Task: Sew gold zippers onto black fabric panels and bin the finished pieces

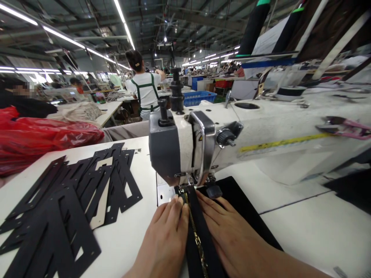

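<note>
A black fabric piece with a brass-toothed zipper [191, 220] runs lengthwise under the needle area of a white and grey sewing machine [185, 135]. My left hand [168, 231] lies along the zipper's left side, fingers stretched forward and fingertips close to the presser foot. On the other side, my right hand [232, 227] rests flat on the black fabric [246, 208], fingers extended and partly hidden behind a dark knob. The zipper's metal pull [198, 240] lies between both hands. The machine head hides the needle point.
Black cut panels with slots [72, 216] are piled on the white table at left. A red plastic bag [43, 135] bulges beyond them. Pink-handled snippers [348, 127] rest on the machine arm above a yellow tape measure [284, 143]. A person [145, 88] stands ahead near a blue crate [199, 97].
</note>
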### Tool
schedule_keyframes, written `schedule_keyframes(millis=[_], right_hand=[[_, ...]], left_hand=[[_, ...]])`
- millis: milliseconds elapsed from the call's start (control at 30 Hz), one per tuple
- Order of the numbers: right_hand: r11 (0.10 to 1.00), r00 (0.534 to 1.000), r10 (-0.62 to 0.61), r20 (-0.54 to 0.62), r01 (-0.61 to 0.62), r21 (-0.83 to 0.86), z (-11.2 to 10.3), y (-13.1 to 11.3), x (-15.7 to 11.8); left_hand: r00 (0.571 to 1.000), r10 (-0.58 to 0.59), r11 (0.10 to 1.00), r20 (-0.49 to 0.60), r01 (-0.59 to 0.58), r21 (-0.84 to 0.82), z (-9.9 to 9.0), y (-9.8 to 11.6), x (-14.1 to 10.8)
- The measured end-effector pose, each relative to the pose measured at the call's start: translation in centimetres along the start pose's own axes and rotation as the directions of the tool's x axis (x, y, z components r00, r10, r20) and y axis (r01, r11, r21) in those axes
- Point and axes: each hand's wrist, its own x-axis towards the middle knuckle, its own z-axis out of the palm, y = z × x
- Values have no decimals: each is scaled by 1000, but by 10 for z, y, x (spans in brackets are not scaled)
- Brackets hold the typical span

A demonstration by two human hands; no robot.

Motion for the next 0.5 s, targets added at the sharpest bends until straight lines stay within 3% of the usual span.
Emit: schedule_keyframes(millis=[500], right_hand=[[997, 999, -32, 29, 34, -72, 1, 1, 3]], left_hand=[[998, -34, 999, 50, 35, -18, 2, 3, 0]])
